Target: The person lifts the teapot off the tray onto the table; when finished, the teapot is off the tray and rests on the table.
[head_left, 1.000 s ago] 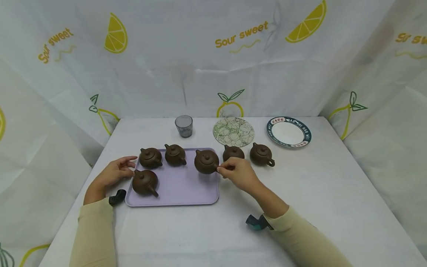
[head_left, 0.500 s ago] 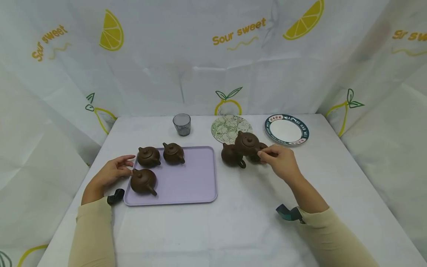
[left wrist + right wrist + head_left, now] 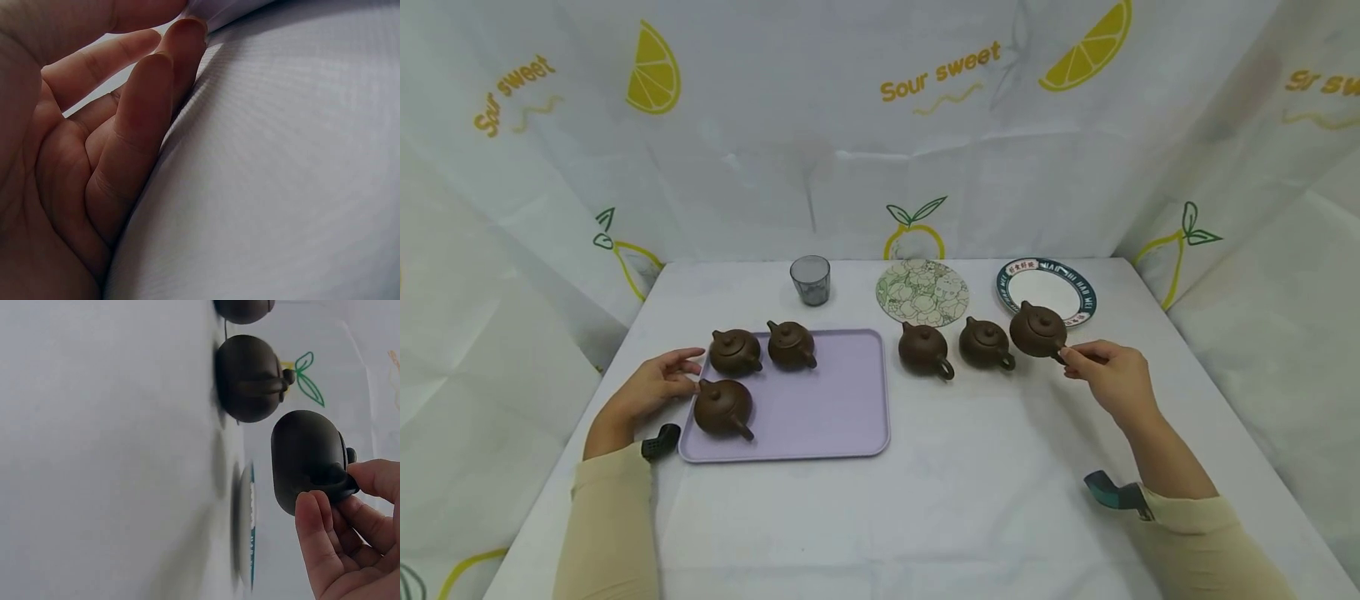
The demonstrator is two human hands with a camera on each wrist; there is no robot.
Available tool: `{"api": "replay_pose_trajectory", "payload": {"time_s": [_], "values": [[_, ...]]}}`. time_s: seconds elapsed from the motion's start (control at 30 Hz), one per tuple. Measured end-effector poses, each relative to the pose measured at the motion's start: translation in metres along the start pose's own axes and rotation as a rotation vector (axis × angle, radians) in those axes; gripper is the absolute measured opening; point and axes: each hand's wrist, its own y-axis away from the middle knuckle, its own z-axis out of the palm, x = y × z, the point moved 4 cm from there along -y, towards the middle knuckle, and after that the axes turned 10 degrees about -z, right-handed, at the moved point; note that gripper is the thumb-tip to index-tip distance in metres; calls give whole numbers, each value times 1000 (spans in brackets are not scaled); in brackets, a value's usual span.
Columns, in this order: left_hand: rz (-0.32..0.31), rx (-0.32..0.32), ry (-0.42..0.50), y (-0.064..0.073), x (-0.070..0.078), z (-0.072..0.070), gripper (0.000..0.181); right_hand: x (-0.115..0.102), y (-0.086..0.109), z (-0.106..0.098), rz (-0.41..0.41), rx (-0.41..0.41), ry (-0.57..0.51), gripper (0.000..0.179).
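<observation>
Well to the right of the tray (image 3: 820,417), the right hand (image 3: 1116,379) pinches the raised teapot (image 3: 1038,328) at its handle with thumb and fingertips, clear of the table (image 3: 925,508). The step in hand seems to be setting it out beside two standing teapots (image 3: 923,348), nearer the tray; the next move likely calls for lowering it level, then loosening the pinch. At the tray's left edge, the left hand (image 3: 651,385) has loosely extended fingers; whether they touch it is unclear. The raised teapot overlaps the plate (image 3: 1012,268) beyond; the left wrist view mostly cuts off the tray.
</observation>
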Motion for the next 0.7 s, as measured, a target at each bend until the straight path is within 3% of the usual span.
{"api": "replay_pose_trajectory", "payload": {"time_s": [0.3, 0.7], "values": [[-4, -5, 2, 1, 1, 0, 65, 39, -5, -1, 113, -73, 30, 48], [13, -15, 5, 2, 4, 0, 66, 56, -10, -2, 96, -98, 51, 50]]}}
